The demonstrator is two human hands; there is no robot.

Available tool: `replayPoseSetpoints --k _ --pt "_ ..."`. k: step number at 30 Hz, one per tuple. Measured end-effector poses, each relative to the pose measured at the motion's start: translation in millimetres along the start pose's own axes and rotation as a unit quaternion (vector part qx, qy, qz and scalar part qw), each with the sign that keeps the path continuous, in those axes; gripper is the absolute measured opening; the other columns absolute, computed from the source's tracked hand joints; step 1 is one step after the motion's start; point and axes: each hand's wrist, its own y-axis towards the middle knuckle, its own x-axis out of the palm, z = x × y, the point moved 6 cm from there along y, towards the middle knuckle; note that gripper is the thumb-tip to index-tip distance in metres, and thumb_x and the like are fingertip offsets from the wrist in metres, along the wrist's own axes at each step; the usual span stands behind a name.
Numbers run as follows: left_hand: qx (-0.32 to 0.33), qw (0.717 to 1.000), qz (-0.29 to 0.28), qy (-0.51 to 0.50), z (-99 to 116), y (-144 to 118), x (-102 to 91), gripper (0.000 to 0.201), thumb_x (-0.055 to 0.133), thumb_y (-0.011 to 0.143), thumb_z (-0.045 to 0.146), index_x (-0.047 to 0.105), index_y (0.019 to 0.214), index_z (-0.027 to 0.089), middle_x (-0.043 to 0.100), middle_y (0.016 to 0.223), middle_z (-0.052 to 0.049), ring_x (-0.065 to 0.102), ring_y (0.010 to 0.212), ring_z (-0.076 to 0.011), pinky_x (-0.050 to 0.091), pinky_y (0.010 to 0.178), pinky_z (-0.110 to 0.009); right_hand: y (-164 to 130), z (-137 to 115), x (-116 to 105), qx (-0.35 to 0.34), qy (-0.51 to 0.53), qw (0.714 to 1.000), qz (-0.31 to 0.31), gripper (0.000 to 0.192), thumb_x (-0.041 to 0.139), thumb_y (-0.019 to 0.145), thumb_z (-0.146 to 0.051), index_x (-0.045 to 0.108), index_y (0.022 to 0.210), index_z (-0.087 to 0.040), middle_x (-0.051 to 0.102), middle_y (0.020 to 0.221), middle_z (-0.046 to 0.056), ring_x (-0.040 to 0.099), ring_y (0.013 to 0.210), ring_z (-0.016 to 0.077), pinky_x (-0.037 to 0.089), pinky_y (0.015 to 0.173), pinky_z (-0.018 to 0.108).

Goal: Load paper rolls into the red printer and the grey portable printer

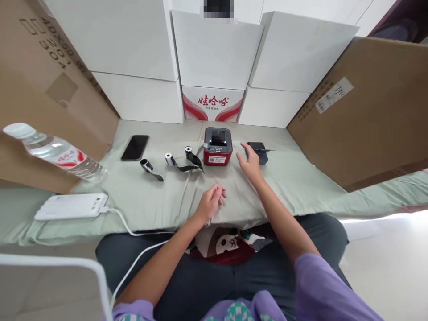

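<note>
My left hand (210,203) rests on the cloth in front of the printer, its fingers loosely curled in with nothing visible in them. My right hand (250,162) reaches forward with thumb and index finger apart. It is at the left edge of a dark, flat-looking part (262,156), partly covering it; whether it touches I cannot tell. Between the hands and farther back stands a small red and black printer (218,154) with a label on its front. To its left, several small rolls lie with dark strips unwound: one roll (146,165), another roll (169,159) and a third roll (189,153).
A black phone (135,147) lies at the back left. A water bottle (63,154) is at the left, above a white power bank (72,206) with a white cable. White boxes (214,53) line the back, and cardboard sheets (371,116) flank the surface.
</note>
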Motion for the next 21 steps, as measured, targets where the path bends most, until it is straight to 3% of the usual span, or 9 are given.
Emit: replayPoseSetpoints --k 4,6,8,10,12,14,17,21 --pt "0.023 0.998 0.021 0.052 6.6 -5.9 -7.9 0.031 0.046 0.104 0.045 0.063 0.101 0.019 0.071 0.09 -0.004 0.064 0.069 -0.0133 0.052 0.065 -0.026 18.4 23.9 53.6 0.098 0.229 0.968 0.037 0.076 0.057 0.087 -0.071 0.057 0.142 -0.018 0.059 0.152 0.021 0.058 0.141 0.0319 0.045 0.12 0.052" --pt "0.091 0.984 0.059 0.144 21.2 -4.9 -19.3 0.027 0.046 0.104 0.039 0.065 0.105 0.019 0.074 0.099 -0.007 0.07 0.086 -0.0173 0.056 0.077 -0.03 23.7 34.8 73.3 0.115 0.287 0.95 0.047 0.083 0.052 0.087 -0.077 0.053 0.147 -0.02 0.052 0.159 0.018 0.052 0.148 0.0312 0.04 0.124 0.053" --pt "0.175 0.944 0.108 0.257 43.6 2.6 -31.4 0.03 0.045 0.104 0.032 0.065 0.121 0.019 0.072 0.123 -0.012 0.068 0.117 -0.0228 0.055 0.1 -0.037 23.4 41.5 86.9 0.108 0.31 0.944 0.044 0.084 0.048 0.088 -0.08 0.052 0.15 -0.023 0.049 0.163 0.013 0.044 0.154 0.0302 0.034 0.129 0.053" --pt "0.208 0.896 0.154 0.361 64.8 19.9 -42.1 0.044 0.046 0.102 0.028 0.056 0.144 0.017 0.056 0.153 -0.017 0.05 0.146 -0.0284 0.042 0.121 -0.047 20.1 44.8 95.2 0.098 0.325 0.94 0.029 0.084 0.047 0.089 -0.08 0.052 0.152 -0.026 0.047 0.165 0.009 0.039 0.157 0.0294 0.028 0.132 0.053" --pt "0.156 0.851 0.208 0.456 79.8 44.4 -53.7 0.059 0.053 0.098 0.027 0.046 0.155 0.015 0.038 0.167 -0.019 0.029 0.159 -0.0359 0.031 0.126 -0.056 16.8 46.5 98.8 0.1 0.342 0.934 0.015 0.085 0.048 0.088 -0.081 0.05 0.154 -0.027 0.044 0.167 0.007 0.036 0.159 0.0292 0.026 0.133 0.053" --pt "0.086 0.814 0.241 0.521 90.5 66.4 -61.6 0.059 0.056 0.096 0.026 0.052 0.154 0.018 0.032 0.17 -0.019 0.024 0.159 -0.0432 0.03 0.124 -0.063 15.3 46.9 99.0 0.107 0.351 0.93 0.008 0.088 0.05 0.086 -0.083 0.048 0.155 -0.028 0.041 0.169 0.007 0.035 0.159 0.0296 0.025 0.133 0.053" --pt "0.018 0.788 0.248 0.564 97.7 85.5 -64.8 0.048 0.058 0.093 0.023 0.068 0.14 0.026 0.047 0.156 -0.019 0.043 0.142 -0.0472 0.041 0.111 -0.063 15.3 46.2 97.9 0.119 0.357 0.926 0.002 0.093 0.052 0.083 -0.085 0.047 0.155 -0.026 0.041 0.169 0.01 0.035 0.159 0.0301 0.025 0.133 0.052" --pt "-0.007 0.783 0.243 0.572 95.3 95.7 -68.9 0.049 0.052 0.092 0.016 0.071 0.136 0.027 0.059 0.13 -0.019 0.056 0.122 -0.0399 0.049 0.098 -0.052 15.4 46.2 98.3 0.125 0.353 0.927 -0.002 0.09 0.054 0.083 -0.085 0.05 0.152 -0.027 0.045 0.166 0.01 0.037 0.158 0.0303 0.025 0.133 0.052"
